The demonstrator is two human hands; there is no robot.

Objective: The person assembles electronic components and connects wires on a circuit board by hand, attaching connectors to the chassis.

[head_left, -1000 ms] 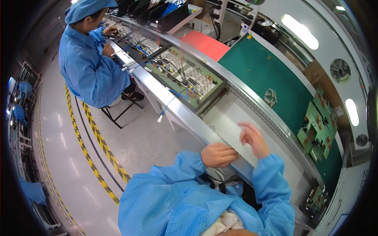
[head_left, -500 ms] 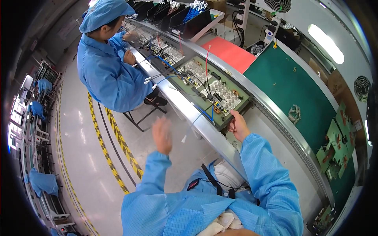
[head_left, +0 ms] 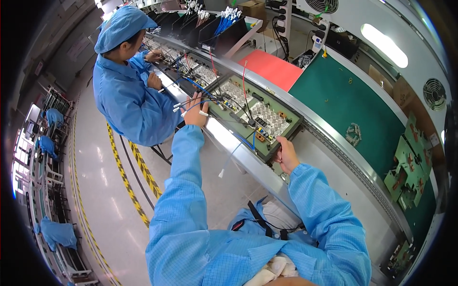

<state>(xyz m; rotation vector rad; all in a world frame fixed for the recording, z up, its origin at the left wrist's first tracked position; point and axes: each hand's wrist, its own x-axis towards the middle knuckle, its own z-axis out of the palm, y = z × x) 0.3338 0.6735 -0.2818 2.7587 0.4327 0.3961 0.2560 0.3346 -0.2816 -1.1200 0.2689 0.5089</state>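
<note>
On the metal conveyor rail lies a green tray (head_left: 297, 119) carrying circuit boards (head_left: 274, 119) with clear round parts, a small display and loose wires. My right hand (head_left: 286, 156) is closed on the tray's near right corner, thumb on top. At the tray's left end rests my left hand (head_left: 194, 113), fingers stretched out and slightly apart against the edge, among black and blue wires with white connectors (head_left: 177, 107). A red wire (head_left: 245, 86) stands up from the boards. One white connector (head_left: 221, 173) dangles over the rail's near side.
A co-worker (head_left: 129, 95) in blue sits at the left, hands over further boards on the line. Beyond the rail lie a red mat (head_left: 269, 68) and a green mat (head_left: 343, 102) with small clear parts (head_left: 353, 135). Green boards (head_left: 410, 164) are piled at right; black bins (head_left: 224, 35) hold wires.
My left hand has moved up and forward from over the floor to the tray's left end. My right hand keeps its hold on the corner. The co-worker's far hand has shifted slightly.
</note>
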